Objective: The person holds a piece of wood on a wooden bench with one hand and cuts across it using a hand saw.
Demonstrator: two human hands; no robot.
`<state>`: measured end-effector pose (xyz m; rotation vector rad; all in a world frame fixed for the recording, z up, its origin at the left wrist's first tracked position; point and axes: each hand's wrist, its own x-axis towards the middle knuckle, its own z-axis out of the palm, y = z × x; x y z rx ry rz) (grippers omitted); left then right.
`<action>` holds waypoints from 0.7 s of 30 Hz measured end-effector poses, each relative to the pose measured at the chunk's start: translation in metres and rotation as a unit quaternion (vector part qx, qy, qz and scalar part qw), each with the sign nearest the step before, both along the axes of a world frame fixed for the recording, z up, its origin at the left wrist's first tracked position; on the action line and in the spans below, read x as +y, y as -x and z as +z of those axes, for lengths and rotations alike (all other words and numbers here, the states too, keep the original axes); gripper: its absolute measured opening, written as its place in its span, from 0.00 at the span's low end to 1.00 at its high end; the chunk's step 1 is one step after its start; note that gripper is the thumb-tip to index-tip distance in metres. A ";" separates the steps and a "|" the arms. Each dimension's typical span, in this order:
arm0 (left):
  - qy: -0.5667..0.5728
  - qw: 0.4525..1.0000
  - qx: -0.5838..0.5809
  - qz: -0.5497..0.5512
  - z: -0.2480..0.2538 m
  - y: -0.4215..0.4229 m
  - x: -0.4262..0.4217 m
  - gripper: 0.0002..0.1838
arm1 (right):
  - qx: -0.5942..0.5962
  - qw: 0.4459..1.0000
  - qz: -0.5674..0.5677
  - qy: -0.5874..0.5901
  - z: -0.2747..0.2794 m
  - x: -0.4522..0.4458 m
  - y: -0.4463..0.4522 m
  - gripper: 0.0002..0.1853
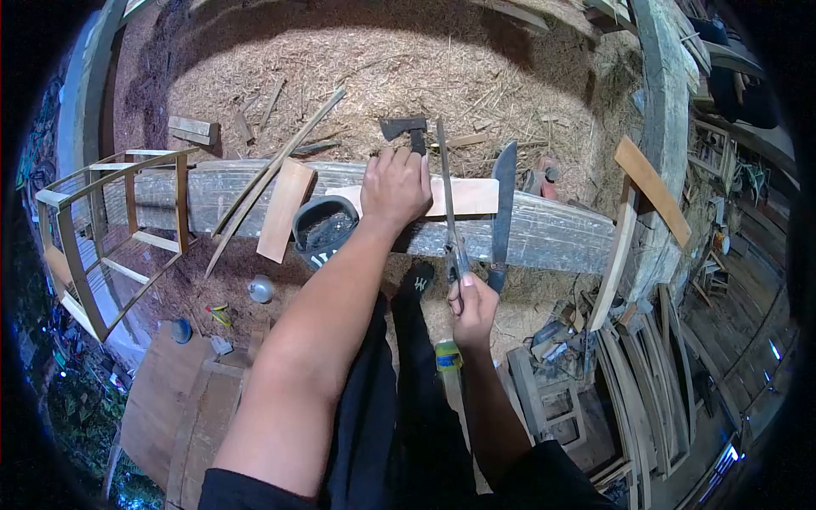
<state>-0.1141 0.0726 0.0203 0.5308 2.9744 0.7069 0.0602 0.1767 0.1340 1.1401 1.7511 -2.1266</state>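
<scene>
Plainly, left hand (395, 189) tops pale board (474, 197), grip unclear; right hand (474, 310) clasps slim saw (448, 183).

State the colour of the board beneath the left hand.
The board is pale tan; the head view, the only one, shows it.

At the left, a wooden frame (181, 204) is seen, with a rounded clear object (261, 290) nearby. Short wood blocks (194, 130) are surrounded by shavings (408, 76); curved wooden pieces (630, 391) are gathered at lower right.

Plank (472, 197) on bench (565, 234), machete (503, 200) right, axe head (400, 127) behind, frame (181, 202) left
</scene>
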 end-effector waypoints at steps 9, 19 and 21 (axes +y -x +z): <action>-0.004 1.000 0.005 -0.005 0.002 -0.001 -0.001 0.12 | 0.026 0.999 -0.028 -0.024 -0.019 -0.006 -0.016 0.20; -0.030 0.999 0.003 -0.028 0.001 0.003 -0.001 0.14 | 0.054 0.996 -0.050 -0.058 -0.015 -0.009 0.005 0.21; -0.036 0.999 0.009 -0.017 0.000 0.008 0.000 0.15 | 0.079 0.994 -0.030 -0.069 -0.016 -0.003 -0.013 0.21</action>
